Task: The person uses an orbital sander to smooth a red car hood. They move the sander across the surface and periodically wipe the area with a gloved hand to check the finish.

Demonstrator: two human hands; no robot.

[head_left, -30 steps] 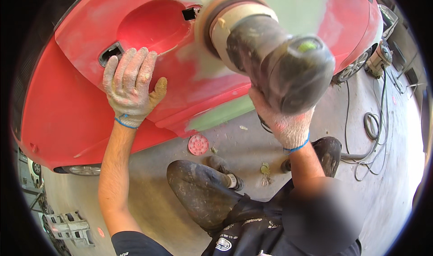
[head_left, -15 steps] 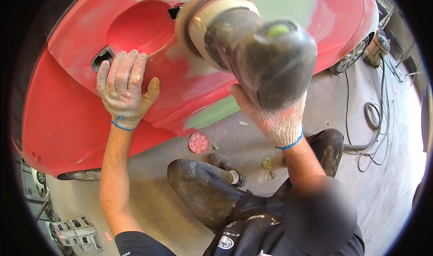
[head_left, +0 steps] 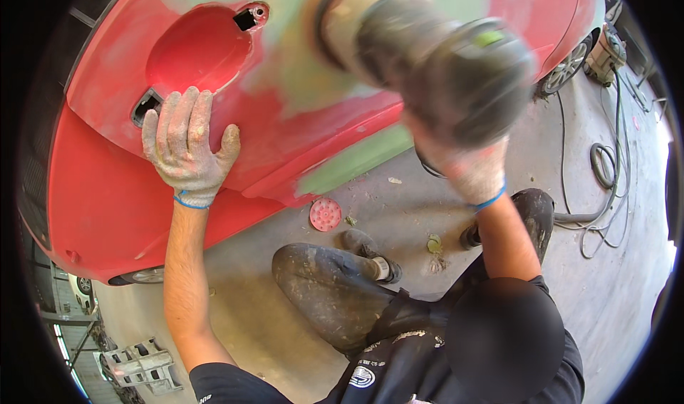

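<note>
My right hand (head_left: 479,179), in a pale knitted glove with a blue cuff, grips a dark power sander (head_left: 427,48) from below. Motion blurs the tool. Its round pad end is up at the car's door panel (head_left: 285,130), where red paint is mixed with pale green patches; the exact contact is hidden. My left hand (head_left: 187,147), gloved alike, lies flat on the red door with its fingers stretched out, just below the oval handle recess (head_left: 196,51). A square hole (head_left: 147,106) in the door sits beside its fingertips.
A round red perforated disc (head_left: 325,214) lies on the concrete floor by my foot. At the right, a hose (head_left: 604,167) and cables run to a beige wheeled machine (head_left: 605,53) near the car's wheel. A grey frame-like part (head_left: 142,365) stands at the lower left.
The sander in my right hand has moved right along the panel, away from the handle recess. My left hand stays flat in about the same place. The view has shifted slightly.
</note>
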